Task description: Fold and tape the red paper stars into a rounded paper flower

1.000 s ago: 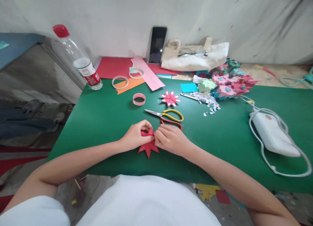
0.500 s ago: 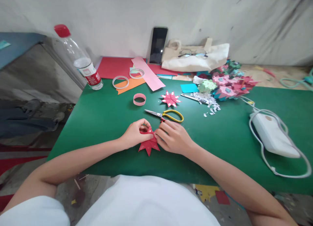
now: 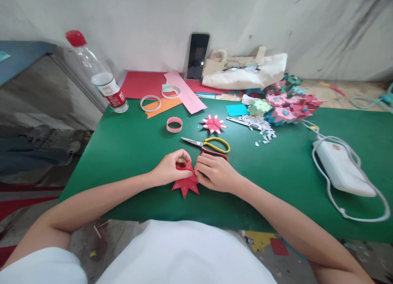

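Left hand (image 3: 170, 168) pinches the red paper star (image 3: 185, 185) at ten o'clock, right hand (image 3: 217, 173) at two; light, even pressure should spare neighbouring points.

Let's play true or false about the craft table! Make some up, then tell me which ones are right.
1. The left hand pinches a red paper star. True.
2. The scissors lie on the green table. True.
3. Both scissor handles are blue. False: one is yellow and the other is red.
4. The bottle has a green cap. False: the bottle has a red cap.
5. The glasses lie on the cream bag. True.
6. The right hand is holding the phone. False: the right hand is at the edge of the red paper star.
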### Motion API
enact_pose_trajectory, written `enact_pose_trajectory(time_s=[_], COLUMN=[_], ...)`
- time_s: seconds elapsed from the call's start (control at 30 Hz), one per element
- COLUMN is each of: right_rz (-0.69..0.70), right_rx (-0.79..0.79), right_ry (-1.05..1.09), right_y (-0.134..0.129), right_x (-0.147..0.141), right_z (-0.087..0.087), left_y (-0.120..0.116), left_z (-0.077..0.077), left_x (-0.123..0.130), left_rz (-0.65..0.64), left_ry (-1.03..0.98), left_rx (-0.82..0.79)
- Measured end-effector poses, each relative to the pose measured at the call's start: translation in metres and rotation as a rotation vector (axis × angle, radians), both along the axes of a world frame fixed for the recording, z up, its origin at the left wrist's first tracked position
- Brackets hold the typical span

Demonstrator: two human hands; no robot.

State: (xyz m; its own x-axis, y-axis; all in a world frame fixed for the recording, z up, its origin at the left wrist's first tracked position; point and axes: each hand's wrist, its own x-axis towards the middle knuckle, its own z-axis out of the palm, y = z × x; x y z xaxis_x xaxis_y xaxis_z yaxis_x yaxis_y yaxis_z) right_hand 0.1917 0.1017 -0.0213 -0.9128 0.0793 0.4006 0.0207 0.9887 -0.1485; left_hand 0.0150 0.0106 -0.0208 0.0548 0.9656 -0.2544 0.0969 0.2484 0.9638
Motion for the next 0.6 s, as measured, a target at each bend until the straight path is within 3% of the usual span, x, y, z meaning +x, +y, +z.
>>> enact_pose_trajectory(time_s=[0.23, 0.6], right_rz=[0.057, 0.022], right_rx=[-0.148, -0.154], right_ry=[-0.077, -0.078], right_y=[0.005, 0.0029], right_x=[0.0042, 0.0034], right_z=[0.0024, -0.0014], left_y=[0.0, 0.0002], left_z=[0.0016, 0.0], left_x=[-0.0003, -0.0007], left_rz=[-0.016, -0.017], left_ry=[-0.037, -0.027], left_rx=[-0.031, -0.019])
